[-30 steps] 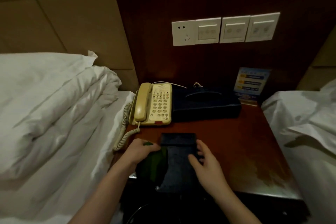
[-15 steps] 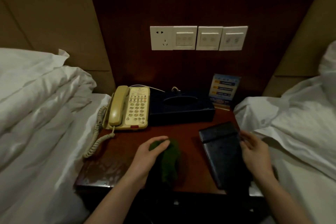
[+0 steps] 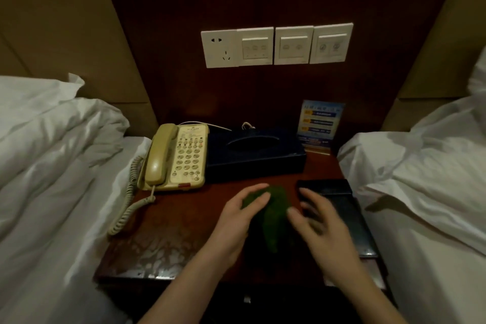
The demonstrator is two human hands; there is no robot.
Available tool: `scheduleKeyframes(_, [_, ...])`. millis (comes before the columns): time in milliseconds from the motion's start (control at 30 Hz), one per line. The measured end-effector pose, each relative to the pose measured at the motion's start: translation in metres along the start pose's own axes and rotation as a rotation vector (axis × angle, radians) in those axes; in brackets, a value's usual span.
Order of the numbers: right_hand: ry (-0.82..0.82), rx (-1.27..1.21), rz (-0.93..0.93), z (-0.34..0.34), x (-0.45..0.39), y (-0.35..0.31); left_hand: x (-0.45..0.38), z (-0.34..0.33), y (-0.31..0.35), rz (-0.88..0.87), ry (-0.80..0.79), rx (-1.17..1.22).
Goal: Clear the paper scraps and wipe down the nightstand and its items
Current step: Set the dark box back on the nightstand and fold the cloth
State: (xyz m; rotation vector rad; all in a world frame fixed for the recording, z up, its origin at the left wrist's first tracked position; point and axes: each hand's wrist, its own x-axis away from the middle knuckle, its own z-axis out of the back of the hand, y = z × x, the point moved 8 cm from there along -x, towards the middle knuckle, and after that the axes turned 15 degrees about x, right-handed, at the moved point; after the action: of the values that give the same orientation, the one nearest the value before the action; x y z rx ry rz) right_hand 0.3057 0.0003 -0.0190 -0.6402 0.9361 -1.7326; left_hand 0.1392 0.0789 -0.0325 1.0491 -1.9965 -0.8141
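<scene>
green cloth (image 3: 273,214) under left hand (image 3: 238,218), fingers flat.

Nightstand (image 3: 168,250) — phone (image 3: 181,158), tissue box (image 3: 252,158), cloth (image 3: 273,213)

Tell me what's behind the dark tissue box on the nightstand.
Behind the tissue box a thin pale cable pokes up against the dark wood wall panel. Where the cable runs, and anything lower behind the box, is hidden.
</scene>
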Motion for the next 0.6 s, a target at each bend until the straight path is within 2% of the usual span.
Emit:
scheduleKeyframes(33, [-0.097,-0.043,-0.006,-0.012,0.006,-0.006,-0.003,-0.009,-0.004,0.009,-0.023,0.0])
scheduleKeyframes(100, [-0.15,0.027,0.035,-0.025,0.011,-0.011,-0.004,-0.022,-0.013,0.042,-0.059,-0.013])
scheduleKeyframes(200, [-0.071,-0.091,-0.068,-0.013,0.003,0.012,-0.007,-0.036,-0.027,0.103,-0.174,-0.057])
scheduleKeyframes(233, [-0.032,-0.148,-0.126,-0.006,0.0,0.024,-0.011,-0.036,-0.026,0.078,-0.215,-0.166])
scheduleKeyframes(300, [0.03,-0.26,-0.269,0.01,-0.011,0.051,-0.028,-0.032,-0.006,-0.117,-0.237,-0.575])
scheduleKeyframes(367, [0.114,-0.344,-0.349,0.035,-0.029,0.066,-0.052,-0.027,0.023,-0.384,-0.163,-1.03])
scheduleKeyframes(433, [0.17,-0.37,-0.341,0.062,-0.056,0.068,-0.075,-0.031,0.044,-0.549,-0.107,-1.344])
scheduleKeyframes(600, [0.335,-0.142,-0.297,0.106,-0.154,0.087,-0.134,-0.044,0.055,-0.59,-0.126,-1.835])
